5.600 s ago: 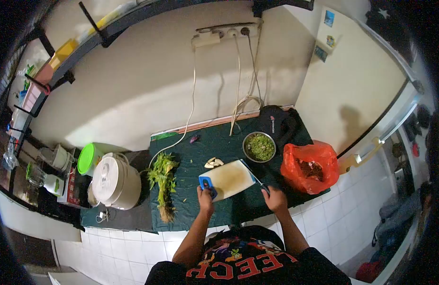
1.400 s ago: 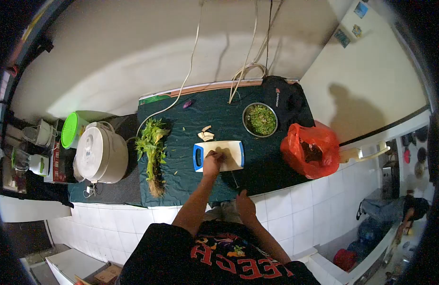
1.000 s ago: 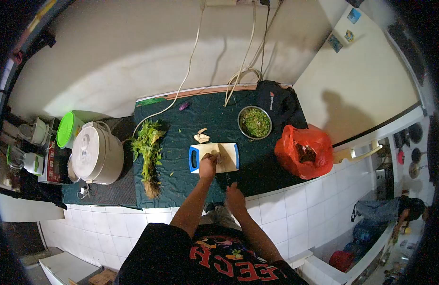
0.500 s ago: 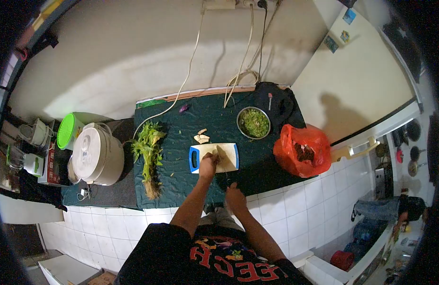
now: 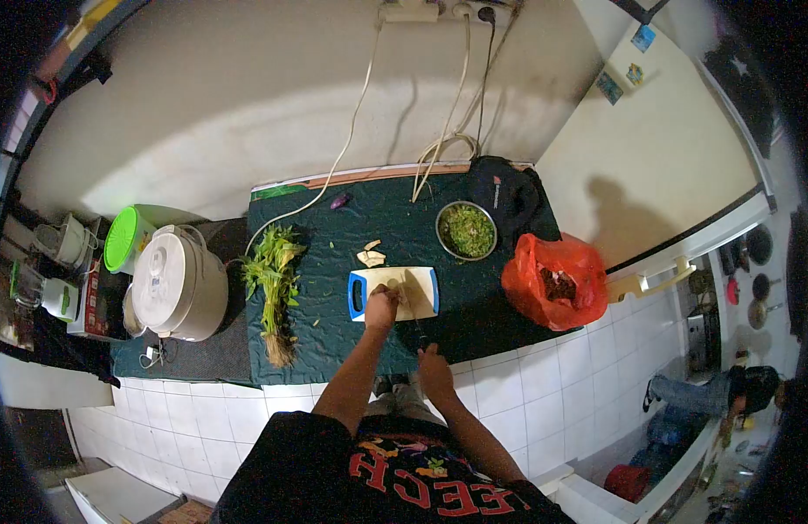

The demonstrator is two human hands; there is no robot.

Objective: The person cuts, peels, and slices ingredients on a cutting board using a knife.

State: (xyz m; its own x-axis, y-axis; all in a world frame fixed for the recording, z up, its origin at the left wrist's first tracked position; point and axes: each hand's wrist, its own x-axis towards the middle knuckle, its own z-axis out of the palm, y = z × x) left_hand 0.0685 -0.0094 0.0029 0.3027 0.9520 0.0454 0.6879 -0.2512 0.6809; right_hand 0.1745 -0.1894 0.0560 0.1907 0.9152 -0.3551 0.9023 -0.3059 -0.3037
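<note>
My right hand is closed around the handle of a knife, whose blade reaches over the white cutting board with blue ends. My left hand rests on the board with its fingers bent together. A small pale piece seems to be at its fingertips, too small to name. Just beyond the board lie several pale cut pieces. Farther right stands a metal bowl of chopped greens. To the left, a bunch of leafy greens lies with its roots toward me.
A red plastic bag stands at the table's right end, beside a dark bag. A small purple thing lies near the wall. On the left are a white rice cooker and a green-lidded tub. Another person is at far right.
My right hand and the knife have moved slightly up toward the board. My left hand stays on the board. The whole view has shifted a little.
</note>
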